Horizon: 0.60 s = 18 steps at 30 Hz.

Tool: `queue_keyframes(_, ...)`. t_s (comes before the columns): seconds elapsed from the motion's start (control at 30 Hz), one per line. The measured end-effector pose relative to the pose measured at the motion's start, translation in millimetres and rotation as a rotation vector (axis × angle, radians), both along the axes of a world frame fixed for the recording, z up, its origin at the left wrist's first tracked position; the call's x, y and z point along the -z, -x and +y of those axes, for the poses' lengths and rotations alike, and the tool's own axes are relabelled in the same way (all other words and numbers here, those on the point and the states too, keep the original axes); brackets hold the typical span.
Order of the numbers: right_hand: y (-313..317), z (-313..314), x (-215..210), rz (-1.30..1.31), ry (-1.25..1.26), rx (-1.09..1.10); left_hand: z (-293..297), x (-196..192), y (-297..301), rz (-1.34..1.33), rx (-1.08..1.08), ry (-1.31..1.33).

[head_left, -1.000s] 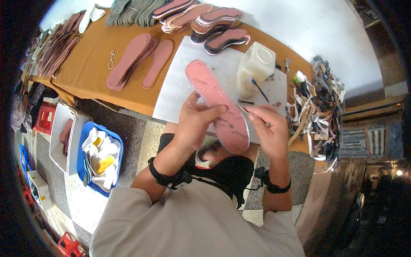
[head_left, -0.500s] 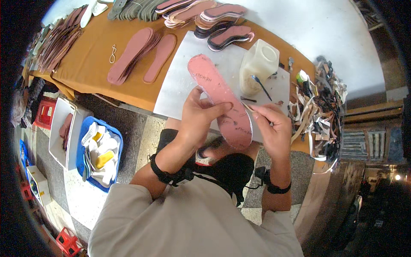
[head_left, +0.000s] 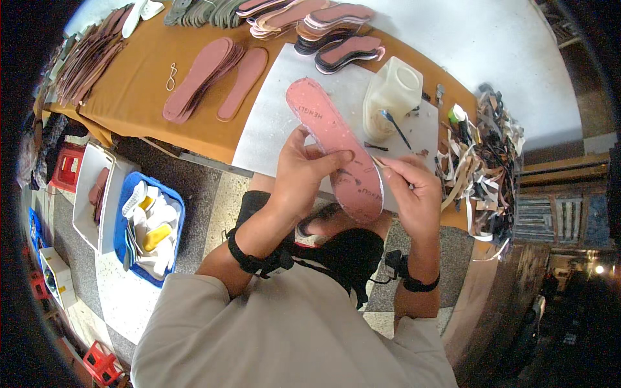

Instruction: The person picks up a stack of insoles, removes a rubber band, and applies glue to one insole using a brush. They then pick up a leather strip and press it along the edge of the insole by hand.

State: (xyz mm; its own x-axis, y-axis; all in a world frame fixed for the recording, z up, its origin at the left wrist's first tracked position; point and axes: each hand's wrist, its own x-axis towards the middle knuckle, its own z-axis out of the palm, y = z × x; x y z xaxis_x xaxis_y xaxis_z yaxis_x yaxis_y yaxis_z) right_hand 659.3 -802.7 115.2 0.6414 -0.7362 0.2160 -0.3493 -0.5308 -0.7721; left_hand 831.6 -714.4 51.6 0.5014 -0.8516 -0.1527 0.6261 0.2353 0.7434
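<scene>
A pink shoe insole (head_left: pixel 323 119) with dark specks and a pale edge is held tilted over the front of the white board (head_left: pixel 268 110). My left hand (head_left: pixel 304 171) grips its left edge, thumb pressed on the upper face and fingers beneath. At the opposite edge, my right hand (head_left: pixel 412 187) is closed in a pinch on a thin stick-like tool (head_left: pixel 377 161), its tip touching or nearly touching the insole's rim. The rest of that tool is hidden by my fingers. Beyond the hands stands a cloudy plastic container (head_left: pixel 380 107) with a dark-handled brush (head_left: pixel 402 132) at its opening.
Pink insoles (head_left: pixel 199 81) lie stacked on the orange-brown cloth (head_left: pixel 136 77), with more piles behind. Tangled strips (head_left: pixel 482 168) hang at the table's right end. A blue basket (head_left: pixel 182 213) of white and yellow pieces and a white bin (head_left: pixel 81 213) stand on the left floor.
The right hand's fingers and the thin tool have shifted slightly along the insole's right edge. The insole has turned a little; the left hand keeps its grip.
</scene>
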Motion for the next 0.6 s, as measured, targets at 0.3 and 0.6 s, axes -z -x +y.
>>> queue_keyframes(0.3, 3.3, 1.4, 0.6, -0.015, 0.025, 0.030, 0.9, -4.4, 3.3, 0.019, -0.003, -0.002)
queue_keyframes(0.6, 4.8, 4.4, 0.4, -0.012, 0.030, 0.036, 1.4, -4.0, 5.5, 0.002, -0.001, -0.024)
